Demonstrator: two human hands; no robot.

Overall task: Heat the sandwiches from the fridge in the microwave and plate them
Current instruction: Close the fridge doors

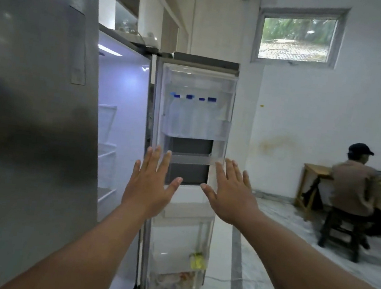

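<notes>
A seated person (352, 185) faces a wooden table (314, 170) below a window (296, 38).

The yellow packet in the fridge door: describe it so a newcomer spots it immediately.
Start at the open fridge door, swung out beside the lit interior. Go below the bottles with blue caps to the lower clear bin. The yellow packet stands at its right side, the only bright yellow thing there.

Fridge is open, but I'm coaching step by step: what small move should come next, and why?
Probably turn left and reach into the lit fridge compartment. Both the left hand and right hand hold nothing before the open door, whose shelves show bottles, no sandwiches.
</notes>
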